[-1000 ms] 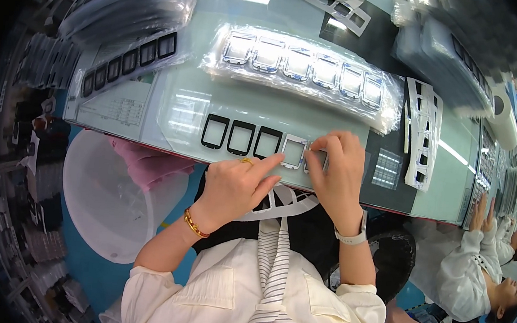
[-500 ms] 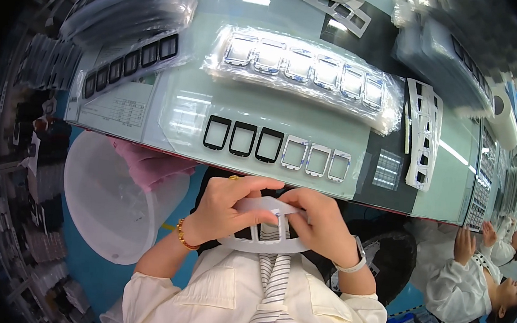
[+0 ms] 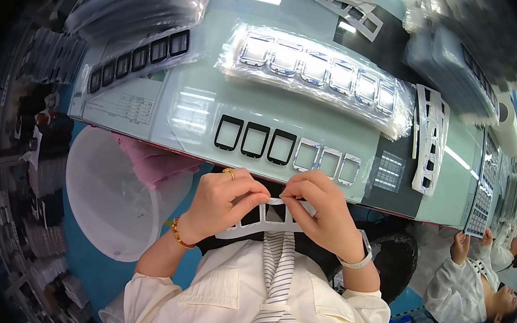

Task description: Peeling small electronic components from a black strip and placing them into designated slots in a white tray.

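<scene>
The big shiny table point(image 3: 300, 112) spread across up top, and a white cutout strip point(image 3: 264, 227) (kinda curvy) was just off its near edge. Left hand point(image 3: 221, 198) pinched the strip's upper edge, right hand point(image 3: 322, 212) pinched it just beside, so most of it sat below both grips. Three black frames point(image 3: 258, 126) and three white frames point(image 3: 332, 150) lay in a row on the table.
</scene>
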Motion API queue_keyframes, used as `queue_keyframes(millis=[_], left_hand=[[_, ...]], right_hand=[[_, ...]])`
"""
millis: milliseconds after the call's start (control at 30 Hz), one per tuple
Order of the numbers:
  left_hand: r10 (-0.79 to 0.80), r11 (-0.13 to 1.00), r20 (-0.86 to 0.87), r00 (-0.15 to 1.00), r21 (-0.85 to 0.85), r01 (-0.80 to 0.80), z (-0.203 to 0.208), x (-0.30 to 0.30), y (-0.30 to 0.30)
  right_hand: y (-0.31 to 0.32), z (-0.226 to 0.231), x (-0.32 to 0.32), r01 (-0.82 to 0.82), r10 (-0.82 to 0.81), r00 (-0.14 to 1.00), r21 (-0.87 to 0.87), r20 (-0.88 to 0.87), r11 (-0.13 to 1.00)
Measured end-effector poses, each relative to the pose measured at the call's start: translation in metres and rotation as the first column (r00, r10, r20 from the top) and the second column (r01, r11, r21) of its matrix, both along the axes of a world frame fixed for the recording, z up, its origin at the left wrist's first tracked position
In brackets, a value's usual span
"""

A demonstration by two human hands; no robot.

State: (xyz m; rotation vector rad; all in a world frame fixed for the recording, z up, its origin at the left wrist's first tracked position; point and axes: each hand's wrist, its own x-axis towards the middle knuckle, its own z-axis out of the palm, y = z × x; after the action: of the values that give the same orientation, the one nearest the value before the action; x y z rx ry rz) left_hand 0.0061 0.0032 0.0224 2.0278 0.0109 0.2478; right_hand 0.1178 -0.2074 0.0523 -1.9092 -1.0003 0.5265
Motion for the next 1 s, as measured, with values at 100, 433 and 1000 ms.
queue_keyframes(millis=[100,433,1000], left_hand=[[0.020,1.000,-0.059,0.998,0.020,-0.019,-0.003,-0.004,0.001],[0.056,0.962,0.042,0.998,0.264,-0.065,-0.019,-0.004,0.001],[0.096,0.888,0.205,0.974,0.425,-0.177,-0.024,0.015,0.007]], right_hand=[[0.005,0.003,-0.002,-0.045,0.046,0.999,-0.030,0.010,0.999],[0.029,-0.011,0.037,0.308,-0.306,0.951,0.069,-0.035,0.949],[0.041,-0.026,0.045,0.316,-0.316,0.949,0.026,-0.007,0.948]])
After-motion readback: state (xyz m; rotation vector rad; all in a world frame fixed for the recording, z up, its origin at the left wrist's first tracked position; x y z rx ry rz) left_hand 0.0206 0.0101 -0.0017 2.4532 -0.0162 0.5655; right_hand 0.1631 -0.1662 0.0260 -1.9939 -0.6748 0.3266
